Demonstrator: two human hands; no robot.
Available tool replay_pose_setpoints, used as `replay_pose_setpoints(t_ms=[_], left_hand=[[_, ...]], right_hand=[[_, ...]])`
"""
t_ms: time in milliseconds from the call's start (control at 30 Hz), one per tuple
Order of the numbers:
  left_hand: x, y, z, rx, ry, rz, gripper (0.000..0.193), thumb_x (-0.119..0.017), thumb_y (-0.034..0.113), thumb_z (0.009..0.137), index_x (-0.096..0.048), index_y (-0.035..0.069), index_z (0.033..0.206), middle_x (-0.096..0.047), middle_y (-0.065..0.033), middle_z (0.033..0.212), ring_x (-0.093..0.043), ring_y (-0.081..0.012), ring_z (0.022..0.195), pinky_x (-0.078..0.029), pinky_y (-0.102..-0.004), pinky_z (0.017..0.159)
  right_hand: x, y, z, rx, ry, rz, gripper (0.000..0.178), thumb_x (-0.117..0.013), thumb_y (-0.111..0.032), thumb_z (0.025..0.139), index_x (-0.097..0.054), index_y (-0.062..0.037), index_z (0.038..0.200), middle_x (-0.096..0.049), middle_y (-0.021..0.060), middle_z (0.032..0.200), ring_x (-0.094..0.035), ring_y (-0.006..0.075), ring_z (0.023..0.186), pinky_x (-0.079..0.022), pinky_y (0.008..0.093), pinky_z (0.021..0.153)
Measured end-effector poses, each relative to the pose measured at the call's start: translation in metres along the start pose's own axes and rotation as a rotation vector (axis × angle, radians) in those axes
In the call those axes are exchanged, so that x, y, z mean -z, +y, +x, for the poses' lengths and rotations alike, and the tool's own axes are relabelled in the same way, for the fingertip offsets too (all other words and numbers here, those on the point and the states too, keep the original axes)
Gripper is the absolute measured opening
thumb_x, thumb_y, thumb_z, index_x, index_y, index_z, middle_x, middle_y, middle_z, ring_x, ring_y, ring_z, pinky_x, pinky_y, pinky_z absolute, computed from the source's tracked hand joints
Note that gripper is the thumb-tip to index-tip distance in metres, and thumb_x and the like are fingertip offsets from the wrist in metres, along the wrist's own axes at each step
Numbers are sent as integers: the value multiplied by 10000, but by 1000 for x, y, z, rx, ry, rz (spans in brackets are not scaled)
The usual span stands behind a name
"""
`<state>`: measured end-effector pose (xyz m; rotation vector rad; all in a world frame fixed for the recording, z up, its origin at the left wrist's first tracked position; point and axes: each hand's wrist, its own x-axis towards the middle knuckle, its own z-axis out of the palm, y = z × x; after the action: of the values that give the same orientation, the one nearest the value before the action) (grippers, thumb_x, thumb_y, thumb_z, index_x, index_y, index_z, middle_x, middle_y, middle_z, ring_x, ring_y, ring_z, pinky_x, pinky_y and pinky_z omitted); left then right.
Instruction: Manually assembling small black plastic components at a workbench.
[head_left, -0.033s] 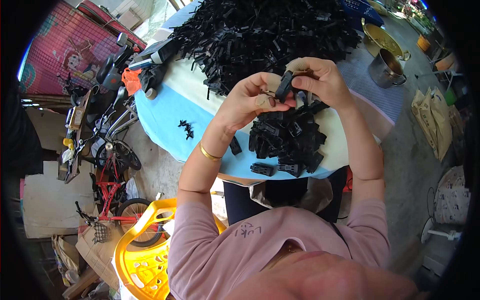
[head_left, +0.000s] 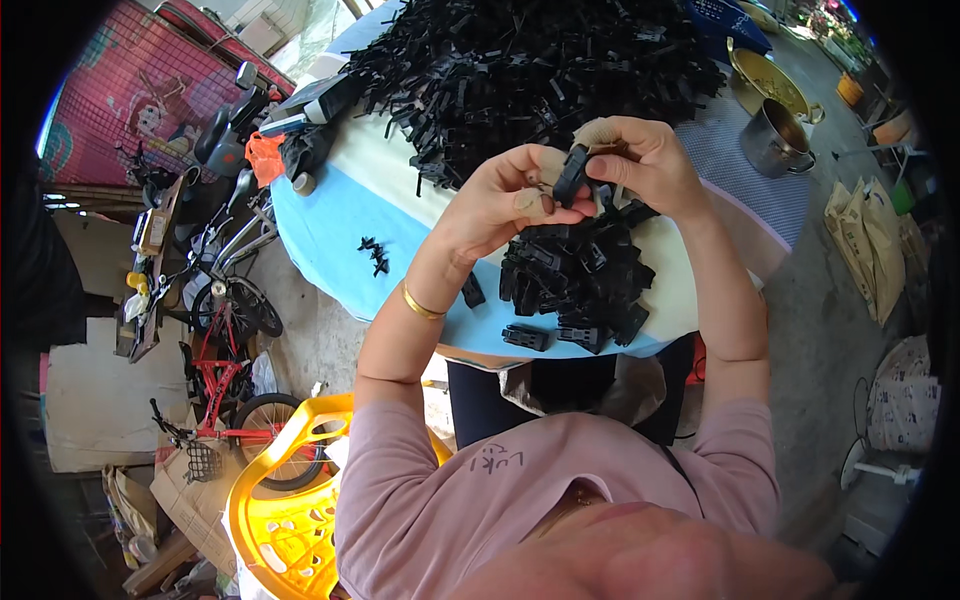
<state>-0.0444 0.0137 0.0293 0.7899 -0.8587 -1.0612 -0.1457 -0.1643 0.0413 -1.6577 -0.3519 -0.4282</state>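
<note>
Between my two hands, over the round table, is a small black plastic piece [head_left: 571, 177]. My left hand [head_left: 500, 200] pinches it from the left and below, fingers closed. From the right, my right hand [head_left: 645, 168] grips its upper part with thumb and fingers. Beige wraps cover some fingertips on both hands. Just beneath them lies a smaller pile of black plastic pieces [head_left: 575, 270]. Beyond rises a large heap of thin black plastic parts [head_left: 540, 85]. One loose black piece [head_left: 525, 337] rests by the near edge, and tiny black bits [head_left: 374, 256] lie to the left.
A blue and cream cloth [head_left: 325, 225] covers the table. At the right stand a dark metal pot [head_left: 776, 140] and a brass-coloured pan [head_left: 765, 80]. An orange bag [head_left: 265, 158] sits at the left edge. A yellow plastic chair [head_left: 290, 520] and a red bicycle [head_left: 215, 385] are at left.
</note>
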Motion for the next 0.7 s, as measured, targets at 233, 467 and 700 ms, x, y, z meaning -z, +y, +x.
replay_pose_setpoints(t_ms=[233, 467, 700], left_hand=[[1, -1, -1, 13, 106, 72, 113, -598, 9, 795, -508, -13, 859, -594, -115, 846, -636, -215, 806, -543, -305, 721], [-7, -9, 0, -290, 355, 366, 108, -536, -15, 829, -470, -19, 915, -588, -111, 903, -612, -216, 882, -506, -354, 813], [-13, -14, -2, -352, 353, 455, 279, -536, -57, 818, -456, -51, 1086, -583, -138, 971, -602, -189, 877, -506, -310, 802]], right_hand=[[-8, -3, 2, 37, -101, -142, 172, -619, -42, 795, -600, 1, 961, -612, 29, 844, -570, 66, 763, -470, 186, 685], [-20, -2, -3, -18, 127, -395, 126, -513, -115, 877, -575, -9, 906, -526, -14, 711, -454, 33, 620, -376, 183, 538], [-33, -11, -2, -59, 147, -391, 124, -526, -114, 870, -577, -9, 829, -514, -10, 633, -453, 41, 575, -353, 181, 513]])
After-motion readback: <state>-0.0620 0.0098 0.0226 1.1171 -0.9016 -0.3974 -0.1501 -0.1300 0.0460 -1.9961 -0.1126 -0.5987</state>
